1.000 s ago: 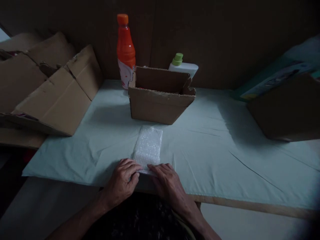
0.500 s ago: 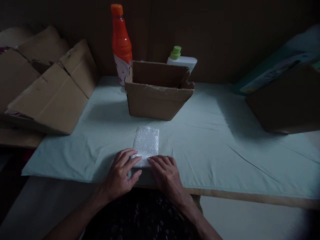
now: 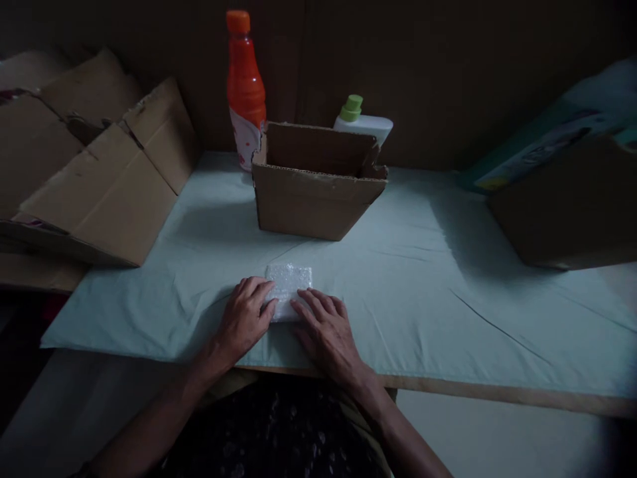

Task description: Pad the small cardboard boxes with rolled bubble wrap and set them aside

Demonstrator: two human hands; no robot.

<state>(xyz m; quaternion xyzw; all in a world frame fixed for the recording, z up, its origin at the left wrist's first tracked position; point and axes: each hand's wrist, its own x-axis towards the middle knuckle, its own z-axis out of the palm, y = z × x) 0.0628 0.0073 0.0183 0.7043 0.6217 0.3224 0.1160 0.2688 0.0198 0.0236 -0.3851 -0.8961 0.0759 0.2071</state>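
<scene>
A small folded piece of bubble wrap, silvery and roughly rectangular, lies on the pale green cloth close to the table's front edge. My left hand holds its left side, fingers curled onto the top and thumb at the near left corner. From the right, my right hand grips the near right part with its fingertips on top; its thumb is mostly hidden below the palm. Whether anything is wrapped inside cannot be seen.
Beyond the wrap stands an open cardboard box, with an orange bottle and a white bottle with a green cap behind it. Cut cardboard boxes are at left. A dark carton and a teal package are at right.
The bubble wrap is shorter from front to back, its near part folded over. Both hands have shifted slightly away from my body along with its near edge.
</scene>
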